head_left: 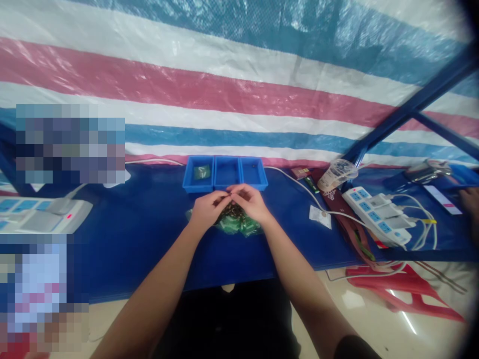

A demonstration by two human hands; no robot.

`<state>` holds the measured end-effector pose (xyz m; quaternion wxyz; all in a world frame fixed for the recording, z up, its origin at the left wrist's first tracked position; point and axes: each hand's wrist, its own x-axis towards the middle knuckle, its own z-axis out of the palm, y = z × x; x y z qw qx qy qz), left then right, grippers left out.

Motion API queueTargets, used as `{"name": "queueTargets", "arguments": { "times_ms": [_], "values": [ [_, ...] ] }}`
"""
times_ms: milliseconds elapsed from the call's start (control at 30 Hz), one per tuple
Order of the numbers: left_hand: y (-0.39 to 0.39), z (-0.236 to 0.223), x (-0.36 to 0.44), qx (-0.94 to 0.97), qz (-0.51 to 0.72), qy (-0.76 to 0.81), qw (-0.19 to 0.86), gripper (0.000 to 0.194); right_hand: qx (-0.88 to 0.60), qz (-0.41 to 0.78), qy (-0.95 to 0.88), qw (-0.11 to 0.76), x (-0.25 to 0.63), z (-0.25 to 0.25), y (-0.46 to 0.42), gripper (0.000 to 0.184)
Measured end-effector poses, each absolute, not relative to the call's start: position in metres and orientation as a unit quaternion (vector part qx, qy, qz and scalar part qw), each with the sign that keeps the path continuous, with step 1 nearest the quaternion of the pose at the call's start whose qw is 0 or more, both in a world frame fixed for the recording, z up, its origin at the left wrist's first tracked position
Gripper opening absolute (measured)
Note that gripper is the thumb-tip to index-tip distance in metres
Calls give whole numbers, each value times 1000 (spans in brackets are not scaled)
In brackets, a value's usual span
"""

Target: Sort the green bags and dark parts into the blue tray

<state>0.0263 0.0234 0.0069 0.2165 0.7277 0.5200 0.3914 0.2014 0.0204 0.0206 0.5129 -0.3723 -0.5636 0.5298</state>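
- Head view, landmark = blue tray [198, 189], three compartments, on the blue table [149, 234].
- Green plastic bag [232, 227] lay on the table just on the near side of the tray, spread out, with a pile of small brownish-gold parts [236, 208] on it. Exact shape of the parts was too small to make out.
- Left hand [208, 207]: over the left part of the pile, near side of the tray, fingers curled in, thumb and fingertips drawn close.
- Right hand [250, 201]: mirrored it, fingertips meeting the left's above the pile. Couldn't tell whether either had a part pinched; the fingers hid it.
- Handling, my read: the parts had a metallic sheen, so likely stiff and hard, light singly, a bit slick, easy to drop. Best grip was thumb and forefinger on one piece, lifted straight off the top.
- Bag film looked thin, soft, slippery; tugging an edge would probably have spilled the pile. For moving the lot, gather both sides and support from underneath.
- Tray's left compartment held a small green packet [202, 172]; likely light and floppy, best taken by an edge.
- Right of the tray: plastic cup [333, 178], power strip [375, 215], both well apart from the pile.
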Motion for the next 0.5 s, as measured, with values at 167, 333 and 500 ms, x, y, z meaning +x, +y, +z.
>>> {"name": "queueTargets", "arguments": {
  "times_ms": [167, 333, 500],
  "values": [
    [24, 7, 27, 733, 398, 511, 209, 38, -420, 536, -552, 481, 202, 19, 23, 33],
    [26, 7, 26, 752, 392, 494, 190, 30, -422, 531, -534, 505, 207, 18, 25, 36],
    [26, 6, 24, 752, 378, 501, 200, 30, -421, 539, -533, 497, 206, 20, 24, 36]
  ]
}}
